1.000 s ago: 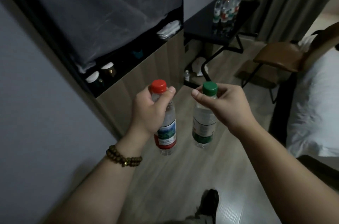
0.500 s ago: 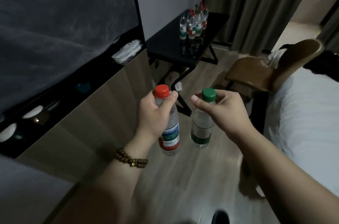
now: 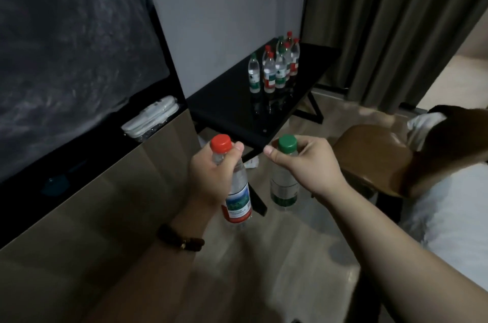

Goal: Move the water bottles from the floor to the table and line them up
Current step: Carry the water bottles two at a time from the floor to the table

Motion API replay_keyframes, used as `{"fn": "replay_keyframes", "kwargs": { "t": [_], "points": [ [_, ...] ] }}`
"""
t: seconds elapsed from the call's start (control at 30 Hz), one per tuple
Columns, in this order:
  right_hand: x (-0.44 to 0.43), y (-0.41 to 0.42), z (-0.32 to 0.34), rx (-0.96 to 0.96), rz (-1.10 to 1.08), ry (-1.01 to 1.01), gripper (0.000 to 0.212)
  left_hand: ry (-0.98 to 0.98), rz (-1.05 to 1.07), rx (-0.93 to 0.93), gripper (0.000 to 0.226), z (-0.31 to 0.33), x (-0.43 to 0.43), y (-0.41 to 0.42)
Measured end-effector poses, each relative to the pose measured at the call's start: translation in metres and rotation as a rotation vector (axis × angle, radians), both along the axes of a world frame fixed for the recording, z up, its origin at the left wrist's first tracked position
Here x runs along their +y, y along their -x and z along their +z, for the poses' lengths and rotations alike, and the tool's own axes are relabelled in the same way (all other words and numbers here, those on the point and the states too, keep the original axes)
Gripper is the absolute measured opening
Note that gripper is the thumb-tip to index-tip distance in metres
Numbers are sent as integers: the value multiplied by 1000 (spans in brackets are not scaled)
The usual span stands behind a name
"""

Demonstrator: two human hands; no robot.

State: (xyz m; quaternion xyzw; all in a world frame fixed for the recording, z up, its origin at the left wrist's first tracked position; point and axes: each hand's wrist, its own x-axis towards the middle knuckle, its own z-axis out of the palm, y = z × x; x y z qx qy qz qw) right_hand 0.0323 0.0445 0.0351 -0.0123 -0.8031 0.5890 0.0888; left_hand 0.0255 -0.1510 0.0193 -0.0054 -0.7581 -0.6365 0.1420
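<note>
Okay, I'm mid-carry: left hand (image 3: 211, 177) fingers curl round red-capped bottle (image 3: 237, 195), right hand (image 3: 309, 166) fingers pinch green-capped bottle (image 3: 284, 190); bottle cluster (image 3: 274, 69) sits on far tabletop (image 3: 232, 100), these two not yet placed.

Two forearms are seen, both bared along all that shows. At the wrist behind the left hand (image 3: 211, 177) a bracelet (image 3: 182, 239) is worn: round dark-brown beads in a single loop, one small gold-toned bead picked out among them. Short thumbnails are shown there and on the right hand (image 3: 309, 166).
</note>
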Motion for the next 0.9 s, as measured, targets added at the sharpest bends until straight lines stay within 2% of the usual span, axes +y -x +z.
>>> {"fn": "replay_keyframes", "kwargs": {
  "t": [0.07, 0.17, 0.3, 0.57, 0.7, 0.9],
  "points": [
    [22, 41, 6, 18, -6, 11, 21, 54, 16, -31, 40, 6, 20, 35],
    [50, 100, 8, 26, -21, 0, 27, 31, 3, -124, 39, 11, 44, 83],
    [82, 181, -4, 8, 27, -34, 45, 74, 37, -125, 33, -3, 67, 158],
    [115, 367, -28, -72, 150, -136, 58, 71, 109, -150, 17, -35, 91, 347],
    [121, 454, -24, -83, 221, -226, 44, 138, 135, -142, 33, -28, 98, 436],
    [114, 566, -31, -147, 276, -231, 35, 280, 205, -143, 50, -35, 93, 545]
  ]
}}
